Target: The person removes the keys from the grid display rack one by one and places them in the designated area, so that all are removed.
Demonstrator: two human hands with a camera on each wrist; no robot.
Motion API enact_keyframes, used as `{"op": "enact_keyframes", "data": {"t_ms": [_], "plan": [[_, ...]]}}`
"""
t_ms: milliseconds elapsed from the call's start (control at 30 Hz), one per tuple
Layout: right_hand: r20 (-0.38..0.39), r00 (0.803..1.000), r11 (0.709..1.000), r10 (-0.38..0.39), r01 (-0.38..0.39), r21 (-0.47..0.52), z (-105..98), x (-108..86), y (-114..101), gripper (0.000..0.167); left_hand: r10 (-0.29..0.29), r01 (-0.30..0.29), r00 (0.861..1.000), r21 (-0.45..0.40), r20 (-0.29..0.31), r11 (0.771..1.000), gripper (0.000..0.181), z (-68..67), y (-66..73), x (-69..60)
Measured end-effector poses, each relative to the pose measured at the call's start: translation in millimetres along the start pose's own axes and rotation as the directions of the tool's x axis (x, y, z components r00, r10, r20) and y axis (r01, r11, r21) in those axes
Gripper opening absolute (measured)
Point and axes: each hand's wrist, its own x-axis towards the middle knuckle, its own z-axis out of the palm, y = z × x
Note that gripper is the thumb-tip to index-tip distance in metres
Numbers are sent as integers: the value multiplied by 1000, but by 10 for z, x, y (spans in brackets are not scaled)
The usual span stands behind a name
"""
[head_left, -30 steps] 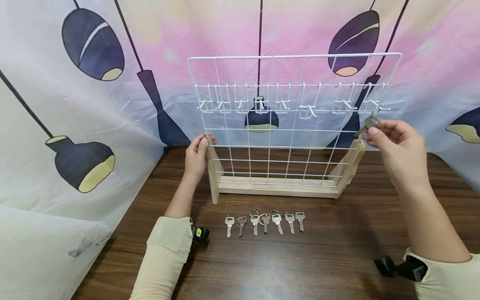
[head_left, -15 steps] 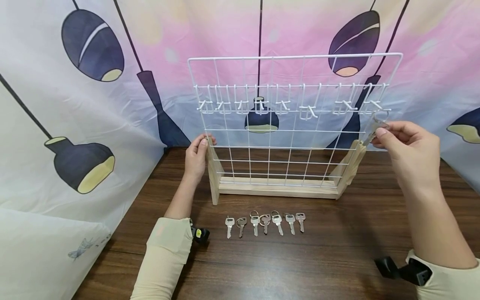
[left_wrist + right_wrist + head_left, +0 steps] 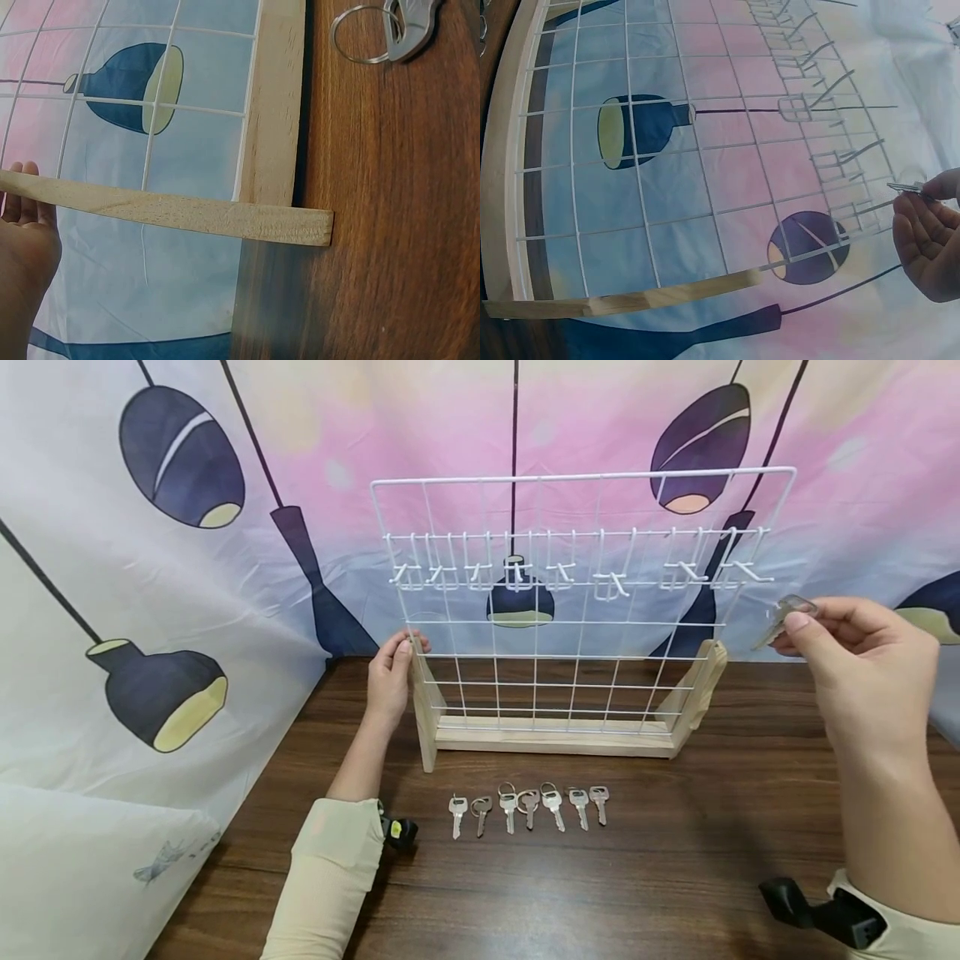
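A white wire grid rack (image 3: 555, 743) with a pale wooden base and side posts stands on the table. Small white hooks (image 3: 613, 585) line its upper part. My left hand (image 3: 389, 681) grips the top of the left wooden post (image 3: 424, 710), with thumb and fingers on either side of it. To the right of the rack, my right hand (image 3: 873, 668) pinches a silver key (image 3: 783, 614) between thumb and fingers, apart from the hooks. In the right wrist view the key (image 3: 905, 187) appears nearly edge-on, close to the end hook.
In front of the rack, several keys (image 3: 552, 802), some with visible rings, lie in a row on the dark wooden table (image 3: 570, 893). A cloth backdrop (image 3: 330, 435) printed with hanging lamps closes off the back and left side.
My right hand has moved rightward, away from the rack's right end, with the key still pinched. The left hand stays at the left post, and the row of keys has not moved.
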Motion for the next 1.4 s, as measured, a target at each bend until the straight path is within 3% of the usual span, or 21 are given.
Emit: {"op": "enact_keyframes", "data": {"t_ms": [100,200,233,333,433,600,833,967,1100,1400], "plan": [[-2,1000,998,-7,7,63,-16,-25,-27,6,1,-1,1000,-5,3,1000,32,4,-8,-1],[-1,1000,996,-10,10,-92,-44,-62,-55,7,2,-2,1000,-3,3,1000,32,7,-19,2],[3,1000,996,-7,8,-90,-52,-77,-56,7,2,-2,1000,-4,1,1000,32,8,-22,2],[26,1000,963,5,2,-270,-79,-134,-69,8,0,0,1000,-5,0,1000,32,6,-22,0],[79,996,977,31,-14,-212,-107,-195,-40,6,-2,2,1000,-7,-1,1000,32,3,-12,-1],[208,976,966,69,-13,-260,-131,-307,70,11,1,-1,1000,0,-3,1000,31,0,1,4],[355,924,930,143,-3,-368,-108,-471,270,12,8,-8,1000,-8,2,1000,33,0,-1,1],[422,885,911,198,-7,-412,-89,-571,401,8,9,-9,1000,-1,3,1000,33,2,-1,-6],[469,842,894,266,-34,-446,-83,-652,515,16,8,-8,1000,-4,5,1000,33,2,-14,-6],[540,761,900,360,-129,-417,-35,-737,735,16,3,-3,1000,-7,-1,1000,34,5,-31,7]]}}
